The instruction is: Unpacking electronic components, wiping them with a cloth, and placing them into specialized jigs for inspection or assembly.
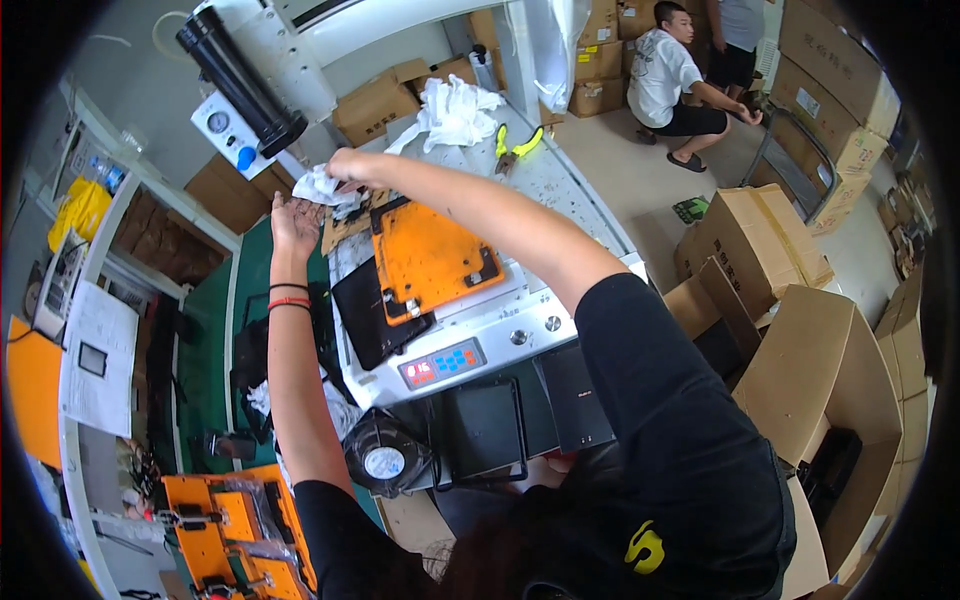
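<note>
A rag (317, 186) is pinched by the right hand (350, 168), left hand (297, 224) spread; the orange plate (425, 255) could be shifted if brushed by the forearm (480, 208).

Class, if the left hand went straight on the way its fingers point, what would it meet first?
Probably the white cloth at the right hand, just ahead of the left hand; depth is unclear, so it might pass beside it.

R grip (350, 170) holds wht cloth (318, 187) nr L grip (296, 222) & orng plate (425, 252).
</note>
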`<state>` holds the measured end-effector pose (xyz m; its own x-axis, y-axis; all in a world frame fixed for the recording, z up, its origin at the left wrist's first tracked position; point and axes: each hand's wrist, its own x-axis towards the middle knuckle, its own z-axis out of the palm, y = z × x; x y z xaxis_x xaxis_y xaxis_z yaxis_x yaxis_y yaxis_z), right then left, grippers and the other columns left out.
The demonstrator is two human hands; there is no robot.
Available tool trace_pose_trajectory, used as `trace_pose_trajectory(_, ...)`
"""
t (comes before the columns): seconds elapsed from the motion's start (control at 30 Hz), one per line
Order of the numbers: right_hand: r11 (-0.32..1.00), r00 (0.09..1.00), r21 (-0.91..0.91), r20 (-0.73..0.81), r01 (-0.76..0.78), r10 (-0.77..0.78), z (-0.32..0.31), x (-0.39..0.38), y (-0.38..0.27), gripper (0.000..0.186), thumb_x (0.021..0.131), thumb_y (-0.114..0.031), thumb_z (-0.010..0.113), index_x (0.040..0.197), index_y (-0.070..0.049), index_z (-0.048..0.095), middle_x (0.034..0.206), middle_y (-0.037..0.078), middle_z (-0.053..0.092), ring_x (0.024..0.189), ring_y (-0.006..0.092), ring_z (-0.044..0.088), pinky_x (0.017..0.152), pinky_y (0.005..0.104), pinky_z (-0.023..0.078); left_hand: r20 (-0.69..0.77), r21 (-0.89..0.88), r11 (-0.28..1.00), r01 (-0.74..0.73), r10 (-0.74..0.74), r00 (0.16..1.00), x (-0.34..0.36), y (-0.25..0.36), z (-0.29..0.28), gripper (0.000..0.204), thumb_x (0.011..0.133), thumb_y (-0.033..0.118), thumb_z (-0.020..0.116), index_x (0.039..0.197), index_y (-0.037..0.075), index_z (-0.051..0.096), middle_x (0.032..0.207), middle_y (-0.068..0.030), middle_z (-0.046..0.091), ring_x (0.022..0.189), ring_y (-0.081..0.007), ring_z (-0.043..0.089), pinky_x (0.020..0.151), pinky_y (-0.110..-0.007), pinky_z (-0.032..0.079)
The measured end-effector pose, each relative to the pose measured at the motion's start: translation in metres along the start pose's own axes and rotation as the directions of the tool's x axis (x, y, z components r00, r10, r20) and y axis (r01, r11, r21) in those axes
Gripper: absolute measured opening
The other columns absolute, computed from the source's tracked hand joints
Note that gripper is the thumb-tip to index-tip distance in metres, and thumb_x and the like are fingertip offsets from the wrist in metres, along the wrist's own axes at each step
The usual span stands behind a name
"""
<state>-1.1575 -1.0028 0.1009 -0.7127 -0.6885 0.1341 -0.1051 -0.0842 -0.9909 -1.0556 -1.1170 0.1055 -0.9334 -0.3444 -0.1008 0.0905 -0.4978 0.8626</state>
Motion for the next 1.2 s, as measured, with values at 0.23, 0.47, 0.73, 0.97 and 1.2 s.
trace_pose_trajectory(0.23,0.718,0.957,-0.697,-0.208,0.002,-0.204,-0.012,-0.054,-0.048,0.042,0.071,-0.029,0.060,0.088,0.010,0.063,0.094,0.026,0.061,0.094,0.0373,0.059,0.079,0.0390,0.049,-0.113,-0.007,0.999,0.032,-0.032,0.993,0.005,0.002,0.010,0.062,0.088,0.043,0.037,0.120,-0.010,0.039,0.125,-0.0217,0.043,0.116,-0.0320,0.041,0.101,-0.041,0.031)
trace_pose_trajectory(0.47,0.154,0.965,-0.954,0.262,0.258,0.008,-0.083,-0.303,-0.157,0.049,0.084,-0.028,0.049,0.117,0.006,0.038,0.091,0.027,0.058,0.088,0.0414,0.056,0.080,0.0453,0.043,-0.191,0.012,0.999,0.044,-0.041,0.981,0.049,0.032,-0.041,0.064,0.087,0.044,0.040,0.121,-0.010,0.038,0.131,-0.0255,0.037,0.119,-0.0379,0.039,0.101,-0.044,0.031)
trace_pose_trajectory(0.73,0.130,0.395,-0.410,-0.910,-0.903,-0.125,-0.169,-0.760,-0.167,0.030,0.092,-0.028,0.041,0.096,-0.001,0.055,0.082,0.010,0.063,0.075,0.0189,0.060,0.071,0.0322,0.048,-0.130,-0.064,0.998,0.011,-0.019,0.991,0.052,0.028,-0.005,0.052,0.088,0.032,0.048,0.125,-0.004,0.040,0.131,-0.0171,0.041,0.124,-0.0297,0.036,0.106,-0.042,0.027)
trace_pose_trajectory(0.97,-0.339,-0.445,0.342,-0.844,-0.876,0.298,-0.192,-1.056,0.011,0.031,0.069,-0.024,0.055,0.087,0.000,0.066,0.091,0.019,0.063,0.086,0.0312,0.063,0.072,0.0406,0.051,-0.030,-0.163,0.987,0.011,-0.016,0.999,0.050,0.003,-0.010,0.057,0.087,0.038,0.047,0.128,-0.001,0.038,0.136,-0.0141,0.036,0.128,-0.0276,0.029,0.108,-0.038,0.021)
trace_pose_trajectory(1.2,-0.305,-0.658,0.626,-0.753,-0.717,0.003,-0.178,-1.076,0.065,0.028,0.085,-0.014,0.049,0.110,-0.003,0.055,0.109,0.012,0.061,0.099,0.0258,0.060,0.082,0.0387,0.049,0.097,-0.012,0.999,-0.040,0.041,0.994,-0.042,0.000,0.054,0.056,0.079,0.036,0.047,0.114,-0.007,0.051,0.115,-0.0204,0.055,0.108,-0.0326,0.051,0.095,-0.041,0.038)
